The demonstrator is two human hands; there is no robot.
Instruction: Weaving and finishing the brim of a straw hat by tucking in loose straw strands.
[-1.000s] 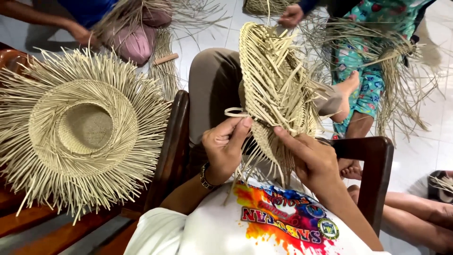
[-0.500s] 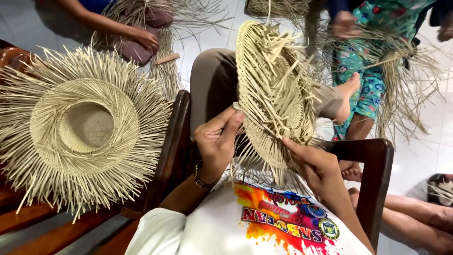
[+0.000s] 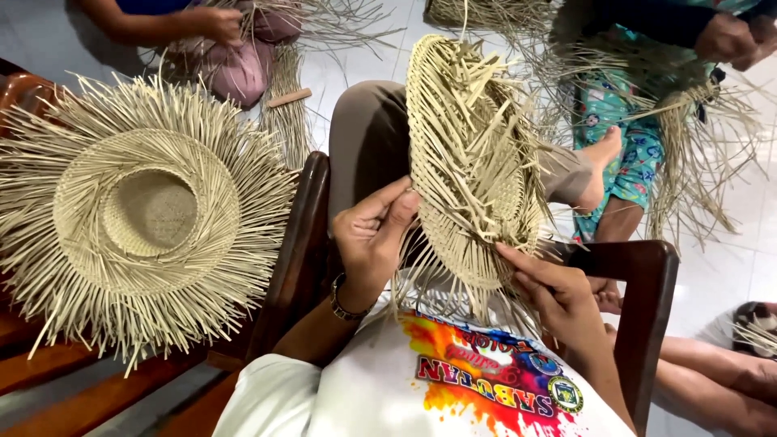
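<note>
We steady the half-woven pale straw hat [image 3: 473, 162] on edge: left hand [image 3: 371, 235] pinches its rim, right hand [image 3: 550, 287] seemingly pinches loose strands.

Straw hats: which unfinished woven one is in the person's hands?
The upright pale straw hat gripped by left hand and right hand; the other hat lies untouched.

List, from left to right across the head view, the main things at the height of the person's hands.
Finished round straw hat with a frayed brim → dark wooden chair arm → left hand → half-woven straw hat held on edge → right hand → second dark wooden chair arm.
</note>
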